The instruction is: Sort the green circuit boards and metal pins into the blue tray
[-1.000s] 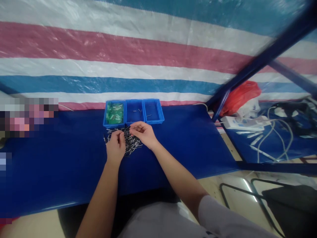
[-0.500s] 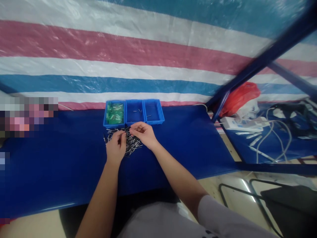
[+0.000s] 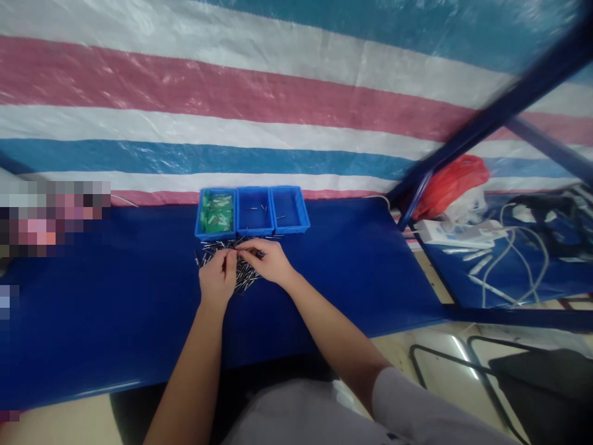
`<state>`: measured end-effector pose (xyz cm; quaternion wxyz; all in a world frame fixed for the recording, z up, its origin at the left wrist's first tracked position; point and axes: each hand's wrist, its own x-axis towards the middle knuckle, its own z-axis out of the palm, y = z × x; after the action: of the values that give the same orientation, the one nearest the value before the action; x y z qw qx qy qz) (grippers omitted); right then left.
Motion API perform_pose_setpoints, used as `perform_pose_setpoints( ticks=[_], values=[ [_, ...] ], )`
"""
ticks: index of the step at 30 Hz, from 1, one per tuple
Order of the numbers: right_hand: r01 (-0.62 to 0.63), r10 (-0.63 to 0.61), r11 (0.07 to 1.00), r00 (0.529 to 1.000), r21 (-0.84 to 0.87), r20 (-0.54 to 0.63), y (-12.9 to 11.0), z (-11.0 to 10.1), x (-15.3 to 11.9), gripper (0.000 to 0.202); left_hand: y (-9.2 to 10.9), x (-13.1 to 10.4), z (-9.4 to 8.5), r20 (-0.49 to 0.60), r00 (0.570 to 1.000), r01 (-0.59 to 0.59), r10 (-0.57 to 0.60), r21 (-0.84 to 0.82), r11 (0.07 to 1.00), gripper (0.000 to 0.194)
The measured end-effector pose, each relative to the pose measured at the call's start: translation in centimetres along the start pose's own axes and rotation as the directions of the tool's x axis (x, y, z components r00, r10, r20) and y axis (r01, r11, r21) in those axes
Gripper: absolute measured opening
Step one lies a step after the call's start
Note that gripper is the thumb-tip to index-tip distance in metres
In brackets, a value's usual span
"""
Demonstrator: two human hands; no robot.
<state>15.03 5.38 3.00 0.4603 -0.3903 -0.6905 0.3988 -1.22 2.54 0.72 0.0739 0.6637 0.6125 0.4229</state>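
Observation:
A pile of thin black and silver metal rods [image 3: 248,279] lies on the blue table in front of three bins. Over its left side is my left hand [image 3: 217,275], closed with thumb and fingers pinched together. My right hand [image 3: 271,262] comes in from the right, also closed in a pinch, its fingertips meeting those of the left. Whatever sits between the fingertips is too small to make out. Just beyond stand the left blue bin [image 3: 197,216] with green-and-clear packets [image 3: 217,213], the middle bin [image 3: 254,232] and the right bin [image 3: 291,229], these two holding a few small rods.
A striped plastic sheet [image 3: 278,105] hangs behind the blue table [image 3: 115,309]. On the right, a blue metal frame post [image 3: 486,123] slants up, with a red bag [image 3: 458,182], a white power strip [image 3: 458,233] and cables beyond. A black chair [image 3: 542,383] stands at lower right.
My right hand has moved down and slightly left from near the middle bin's front edge, bringing its fingertips against those of my left hand. The left hand stays almost in place.

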Motion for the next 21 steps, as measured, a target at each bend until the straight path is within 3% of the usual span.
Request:
perform_pose_setpoints(
  ticks=[8, 12, 17, 21],
  values=[
    [-0.189, 0.187, 0.952, 0.982, 0.239, 0.029, 0.7, 0.7, -0.4, 0.026, 0.9, 0.0, 0.3, 0.025, 1.0, 0.014, -0.012, -0.059, 0.998, 0.028],
    [-0.191, 0.191, 0.943, 0.981, 0.273, 0.024, 0.5, 0.9, -0.3, 0.027, 0.6, 0.0, 0.4, 0.01, 1.0, 0.003, -0.003, -0.054, 0.999, 0.028],
    [-0.122, 0.135, 0.977, 0.989, 0.173, -0.067, -0.1, 0.1, 0.2, 0.026, 0.3, 0.1, 0.3, -0.028, 0.999, -0.027, 0.027, -0.023, 0.999, 0.027],
    [-0.116, 0.119, 0.989, 0.992, 0.092, -0.029, -0.3, -0.3, 0.3, 0.028, 0.1, 0.1, 0.2, -0.003, 0.999, -0.035, 0.035, 0.008, 0.999, 0.027]
  ],
)
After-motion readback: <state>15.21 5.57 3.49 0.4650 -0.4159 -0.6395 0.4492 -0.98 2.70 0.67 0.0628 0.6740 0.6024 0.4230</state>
